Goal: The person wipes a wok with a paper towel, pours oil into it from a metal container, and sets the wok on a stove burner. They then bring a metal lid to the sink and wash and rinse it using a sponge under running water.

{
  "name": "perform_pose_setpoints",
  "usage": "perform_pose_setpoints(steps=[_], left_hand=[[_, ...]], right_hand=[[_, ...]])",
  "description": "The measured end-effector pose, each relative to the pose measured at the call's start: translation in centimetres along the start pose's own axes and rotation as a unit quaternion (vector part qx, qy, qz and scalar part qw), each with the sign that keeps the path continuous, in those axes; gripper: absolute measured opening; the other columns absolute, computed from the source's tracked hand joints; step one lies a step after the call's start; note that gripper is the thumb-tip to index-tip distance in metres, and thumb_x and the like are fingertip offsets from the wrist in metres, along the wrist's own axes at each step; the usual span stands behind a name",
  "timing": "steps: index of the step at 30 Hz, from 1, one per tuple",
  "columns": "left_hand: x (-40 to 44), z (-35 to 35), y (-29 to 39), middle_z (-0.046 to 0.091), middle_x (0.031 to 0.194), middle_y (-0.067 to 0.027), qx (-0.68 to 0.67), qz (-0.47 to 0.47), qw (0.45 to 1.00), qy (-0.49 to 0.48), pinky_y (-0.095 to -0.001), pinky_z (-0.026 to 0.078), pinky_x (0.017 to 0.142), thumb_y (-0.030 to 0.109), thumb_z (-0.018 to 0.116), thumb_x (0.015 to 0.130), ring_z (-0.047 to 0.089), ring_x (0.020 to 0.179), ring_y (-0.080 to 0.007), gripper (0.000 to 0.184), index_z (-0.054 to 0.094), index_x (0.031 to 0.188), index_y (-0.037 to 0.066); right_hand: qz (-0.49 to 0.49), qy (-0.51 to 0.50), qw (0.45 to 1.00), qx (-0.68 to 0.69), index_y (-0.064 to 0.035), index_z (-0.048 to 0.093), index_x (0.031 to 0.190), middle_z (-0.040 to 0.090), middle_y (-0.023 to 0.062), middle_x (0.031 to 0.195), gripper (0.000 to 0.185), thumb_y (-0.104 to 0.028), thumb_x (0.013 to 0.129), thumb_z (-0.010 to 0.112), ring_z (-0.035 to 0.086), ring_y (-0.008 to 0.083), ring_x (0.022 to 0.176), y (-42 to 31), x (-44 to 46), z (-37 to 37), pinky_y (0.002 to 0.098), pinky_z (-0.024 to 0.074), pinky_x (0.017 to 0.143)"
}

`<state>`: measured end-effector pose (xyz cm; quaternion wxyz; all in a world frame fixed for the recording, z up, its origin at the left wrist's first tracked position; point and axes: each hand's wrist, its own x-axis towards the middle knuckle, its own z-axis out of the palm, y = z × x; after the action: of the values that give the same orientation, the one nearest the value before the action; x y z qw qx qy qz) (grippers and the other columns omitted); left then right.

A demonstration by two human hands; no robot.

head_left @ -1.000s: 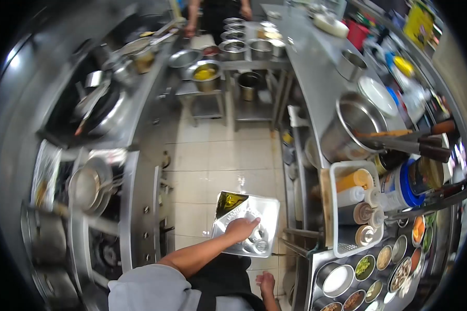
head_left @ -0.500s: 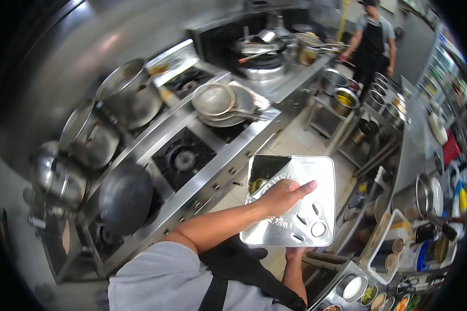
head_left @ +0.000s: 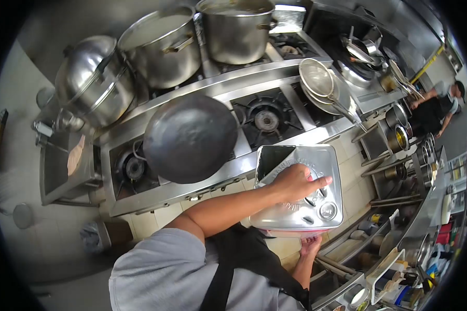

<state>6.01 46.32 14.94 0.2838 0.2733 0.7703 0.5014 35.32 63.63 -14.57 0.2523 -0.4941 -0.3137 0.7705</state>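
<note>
Holding: one square metal tin (head_left: 296,217), right of centre in the frame; upper-left corner of its top cut, dark within; round cap (head_left: 328,210) at lower right of the top. Left grip (head_left: 296,184): clenched over the middle of the tin's top, thumb pointing right; what the fingers wrap is hidden under them. Right grip (head_left: 310,245): at the tin's lower edge, touching it; cannot tell how far its fingers curl. Stove (head_left: 306,136): across the middle of the frame, just beyond the tin. Wok (head_left: 192,137), dark, one: on the stove, left of centre. Burner (head_left: 266,121), black: between wok and strainer (head_left: 316,78). Pots (head_left: 163,52), tall, steel: along the top of the frame. Bin (head_left: 117,233), lined: lower left. Basket (head_left: 384,267), white: lower right. Co-worker (head_left: 431,111), dark apron: upper right, well apart from the tin
</note>
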Motion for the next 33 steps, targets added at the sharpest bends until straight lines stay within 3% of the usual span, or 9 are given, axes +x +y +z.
perform_pose_setpoints(steps=[6, 7, 10, 13, 16, 18, 22, 25, 33], left_hand=[[-3.5, -6.9, -4.7, 0.040, 0.046, -0.0012, -0.061, 0.005, 0.998, 0.034, -0.0331, 0.033, 0.042, 0.063, 0.062, 0.078, 0.040, 0.044, -0.0109, 0.065, 0.040, 0.051, 0.009], [-4.1, -8.1, -4.9, 0.041, 0.046, -0.0013, -0.062, -0.002, 0.998, 0.030, -0.0331, 0.033, 0.042, 0.063, 0.062, 0.078, 0.040, 0.044, -0.0109, 0.065, 0.040, 0.051, 0.009], [-5.7, -10.5, -5.8, 0.044, 0.046, -0.0023, -0.080, -0.022, 0.996, 0.030, -0.0325, 0.036, 0.043, 0.061, 0.063, 0.078, 0.045, 0.044, -0.0121, 0.063, 0.044, 0.053, 0.008], [-6.3, -11.3, -7.8, 0.048, 0.048, -0.0038, -0.067, -0.004, 0.996, 0.061, -0.0316, 0.039, 0.045, 0.060, 0.064, 0.078, 0.048, 0.046, -0.0125, 0.061, 0.050, 0.056, 0.005], [-6.7, -12.1, -8.7, 0.056, 0.056, -0.0124, -0.107, -0.047, 0.993, 0.020, -0.0381, 0.046, 0.053, 0.070, 0.061, 0.072, 0.059, 0.053, -0.0251, 0.069, 0.052, 0.063, 0.002], [-6.5, -11.8, -9.5, 0.055, 0.053, -0.0090, -0.110, -0.020, 0.993, 0.042, -0.0348, 0.044, 0.049, 0.065, 0.063, 0.075, 0.056, 0.050, -0.0192, 0.064, 0.052, 0.060, 0.003], [-6.7, -12.4, -9.6, 0.055, 0.053, -0.0094, -0.055, -0.004, 0.995, 0.081, -0.0339, 0.043, 0.048, 0.064, 0.063, 0.076, 0.056, 0.051, -0.0179, 0.065, 0.054, 0.060, 0.002], [-6.6, -12.7, -9.9, 0.060, 0.062, -0.0158, -0.073, -0.038, 0.995, 0.047, -0.0381, 0.048, 0.057, 0.070, 0.061, 0.072, 0.062, 0.059, -0.0280, 0.071, 0.058, 0.070, -0.001], [-6.4, -13.1, -10.6, 0.062, 0.065, -0.0176, -0.075, -0.038, 0.995, 0.049, -0.0387, 0.048, 0.058, 0.070, 0.062, 0.071, 0.063, 0.062, -0.0288, 0.073, 0.059, 0.072, -0.004]], right_hand=[[-0.029, -0.003, 0.997, -0.066, -0.0092, 0.058, 0.104, 0.064, 0.0043, 0.096, 0.033, -0.037, 0.086, 0.052, 0.061, 0.0200, 0.086, 0.1, -4.3, 2.9, 0.0355, 0.0493, 0.071], [-0.035, -0.012, 0.996, -0.077, -0.0084, 0.059, 0.099, 0.064, 0.0041, 0.089, 0.028, -0.033, 0.087, 0.053, 0.062, 0.0182, 0.078, 0.0, -5.0, 3.0, 0.0310, 0.0490, 0.065], [-0.020, -0.035, 0.994, -0.097, -0.0087, 0.059, 0.098, 0.065, 0.0036, 0.088, 0.026, -0.032, 0.089, 0.052, 0.062, 0.0166, 0.078, -1.0, -5.3, 1.9, 0.0299, 0.0483, 0.064], [-0.067, 0.032, 0.993, -0.095, -0.0093, 0.056, 0.088, 0.061, 0.0009, 0.079, 0.016, -0.025, 0.089, 0.053, 0.058, 0.0140, 0.068, -2.3, -8.4, 6.1, 0.0281, 0.0445, 0.058], [-0.103, 0.053, 0.989, -0.092, -0.0115, 0.053, 0.077, 0.056, -0.0008, 0.070, 0.015, -0.021, 0.089, 0.052, 0.054, 0.0121, 0.061, -3.3, -11.0, 8.9, 0.0268, 0.0404, 0.054], [-0.118, 0.020, 0.988, -0.097, -0.0121, 0.052, 0.074, 0.057, -0.0004, 0.069, 0.018, -0.021, 0.089, 0.052, 0.054, 0.0121, 0.061, -3.9, -10.5, 7.4, 0.0269, 0.0402, 0.053], [-0.135, 0.012, 0.985, -0.107, -0.0122, 0.050, 0.071, 0.055, -0.0006, 0.066, 0.020, -0.020, 0.089, 0.051, 0.053, 0.0116, 0.058, -4.8, -10.9, 7.1, 0.0266, 0.0391, 0.052], [-0.154, 0.026, 0.979, -0.130, -0.0120, 0.050, 0.071, 0.053, -0.0012, 0.064, 0.020, -0.020, 0.089, 0.051, 0.051, 0.0115, 0.057, -5.5, -11.9, 8.3, 0.0267, 0.0390, 0.051], [-0.152, 0.021, 0.979, -0.134, -0.0106, 0.050, 0.072, 0.051, -0.0009, 0.063, 0.019, -0.018, 0.089, 0.052, 0.049, 0.0112, 0.056, -6.9, -12.2, 7.7, 0.0268, 0.0383, 0.051]])
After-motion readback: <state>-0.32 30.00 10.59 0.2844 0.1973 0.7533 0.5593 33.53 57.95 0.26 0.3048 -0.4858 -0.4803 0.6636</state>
